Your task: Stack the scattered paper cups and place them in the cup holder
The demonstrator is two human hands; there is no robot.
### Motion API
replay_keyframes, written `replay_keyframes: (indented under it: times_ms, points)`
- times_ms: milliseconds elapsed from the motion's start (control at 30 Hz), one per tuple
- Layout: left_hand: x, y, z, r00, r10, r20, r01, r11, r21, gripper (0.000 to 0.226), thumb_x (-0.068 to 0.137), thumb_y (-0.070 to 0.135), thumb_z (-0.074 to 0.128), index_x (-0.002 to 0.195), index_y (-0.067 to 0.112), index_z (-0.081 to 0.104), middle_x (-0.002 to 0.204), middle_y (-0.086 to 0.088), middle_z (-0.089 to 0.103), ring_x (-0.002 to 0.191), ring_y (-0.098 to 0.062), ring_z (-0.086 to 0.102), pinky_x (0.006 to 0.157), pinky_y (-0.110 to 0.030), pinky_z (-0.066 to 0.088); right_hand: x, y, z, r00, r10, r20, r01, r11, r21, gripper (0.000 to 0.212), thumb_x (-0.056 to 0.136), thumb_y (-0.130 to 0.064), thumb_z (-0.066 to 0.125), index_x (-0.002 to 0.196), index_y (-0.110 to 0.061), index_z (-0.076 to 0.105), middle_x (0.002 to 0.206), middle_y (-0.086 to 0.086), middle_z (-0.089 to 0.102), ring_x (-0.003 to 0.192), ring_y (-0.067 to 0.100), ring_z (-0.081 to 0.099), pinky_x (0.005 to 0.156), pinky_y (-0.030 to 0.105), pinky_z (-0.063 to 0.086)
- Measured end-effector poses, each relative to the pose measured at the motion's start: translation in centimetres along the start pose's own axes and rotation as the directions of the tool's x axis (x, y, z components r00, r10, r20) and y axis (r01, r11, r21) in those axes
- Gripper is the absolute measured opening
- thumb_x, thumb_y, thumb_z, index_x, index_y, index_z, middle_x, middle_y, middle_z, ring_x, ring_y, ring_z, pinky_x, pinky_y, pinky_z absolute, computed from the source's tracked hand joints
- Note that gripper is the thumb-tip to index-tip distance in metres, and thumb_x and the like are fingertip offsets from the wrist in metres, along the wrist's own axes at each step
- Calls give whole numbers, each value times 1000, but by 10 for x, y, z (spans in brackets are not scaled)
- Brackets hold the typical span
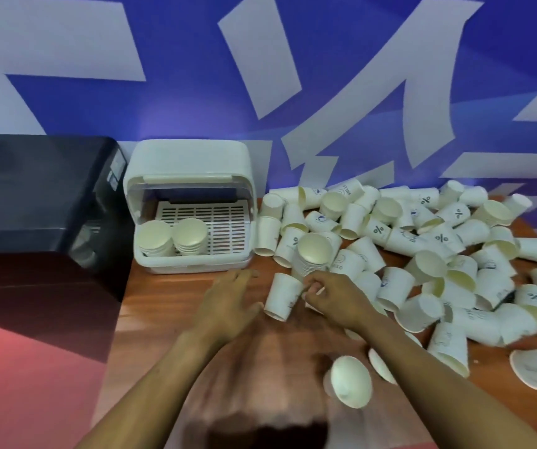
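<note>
The stack of nested cups (313,254) stands upright near the middle of the wooden table (170,303), its open mouth facing up, and the right hand (336,299) sits at its base with fingers curled in toward it; whether they truly grip the stack or only touch it I cannot tell, since the fingertips are blurred. Just at seven o'clock from the stack lies a single cup (282,296), tipped with its mouth toward the viewer, and the left hand (228,303) lies beside it with fingers nearly straight and relaxed, the thumb side touching the cup's wall, not closed round it. At ten o'clock from the stack stands the white cup holder (192,176), its lid raised, with two finished stacks (171,236) already standing side by side on the left of its slatted tray; the right part of the tray is bare. From one o'clock round to four o'clock spreads the heap of loose cups (438,247), lying every way, and a few more cups (351,380) lie near the forearms at five o'clock. A black machine (43,196) stands left of the holder. By my judgement the task is early: two stacks are stowed, a third is being built, and by far the greater part of the cups is not yet gathered.
</note>
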State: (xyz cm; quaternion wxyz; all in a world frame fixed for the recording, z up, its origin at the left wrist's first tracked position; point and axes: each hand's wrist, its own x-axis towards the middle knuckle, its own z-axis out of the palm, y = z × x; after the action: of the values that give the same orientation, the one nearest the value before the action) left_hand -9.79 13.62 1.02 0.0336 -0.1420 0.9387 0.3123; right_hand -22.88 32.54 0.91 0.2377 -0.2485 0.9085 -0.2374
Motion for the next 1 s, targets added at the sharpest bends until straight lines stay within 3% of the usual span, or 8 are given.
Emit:
replay_keyframes:
  times_ms: [233,433,567,667,833,1000]
  points:
    - [-2,88,82,994,-19,109,21,1000,-22,58,85,38,62,138,26,41,136,0,46,125,-22,43,105,-33,36,-21,91,-35,999,23,-24,-25,999,-48,45,87,-32,63,129,-20,53,123,2,59,110,16,56,92,30,45]
    - [-22,120,134,983,-88,160,86,996,19,68,66,66,47,124,31,51,119,8,53,113,-19,51,91,-34,43,-35,125,-31,1000,-10,-15,8,995,-101,59,84,-39,63,137,-24,41,137,5,44,121,25,47,98,40,43]
    - [-33,131,156,949,-185,254,132,968,212,83,68,61,66,139,36,30,138,7,37,127,-22,37,101,-36,38,-37,133,-27,1000,-10,3,10,982,-187,78,79,-52,65,143,-23,32,139,6,40,122,27,45,95,39,42]
    - [-36,136,165,929,-234,288,144,943,299,93,68,54,72,145,37,22,140,4,33,130,-24,34,100,-36,38,-38,137,-24,1000,-18,10,20,983,-181,84,75,-55,67,144,-22,30,137,6,42,122,26,46,96,36,39]
    - [-40,134,167,925,-243,292,169,952,255,88,71,38,72,145,36,25,137,3,35,124,-23,42,97,-34,43,-39,136,-23,998,-54,31,59,980,-191,83,78,-49,68,145,-19,29,139,4,42,126,23,42,99,34,37]
    - [-38,132,154,943,-223,248,175,964,201,78,75,38,70,142,31,30,132,1,38,119,-23,44,91,-31,41,-40,137,-22,998,-64,18,66,976,-207,75,80,-43,66,143,-18,33,136,4,44,123,21,45,95,32,39]
